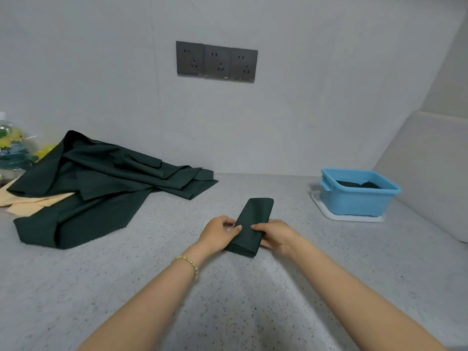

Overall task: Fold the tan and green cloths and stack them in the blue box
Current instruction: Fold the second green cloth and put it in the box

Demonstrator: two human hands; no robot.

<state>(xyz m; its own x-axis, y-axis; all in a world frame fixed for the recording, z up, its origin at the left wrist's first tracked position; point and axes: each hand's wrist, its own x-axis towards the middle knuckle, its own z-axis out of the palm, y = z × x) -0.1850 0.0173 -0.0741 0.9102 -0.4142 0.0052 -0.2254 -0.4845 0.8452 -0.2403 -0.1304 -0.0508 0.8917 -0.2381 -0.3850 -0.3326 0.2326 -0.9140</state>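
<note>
Countertop [141, 279] bore the folded green cloth [254, 217]. Our left hand [219, 233] and right hand [276, 236] each pinched its near end.

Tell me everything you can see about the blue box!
The blue box is light blue, looks like smooth plastic, rectangular, with a thick rim and a handle lip at its left end. It stands upright and open on a flat white tray on the speckled counter, at the right. Inside lies dark green cloth. The left hand and right hand hold a folded green cloth away from it.
</note>
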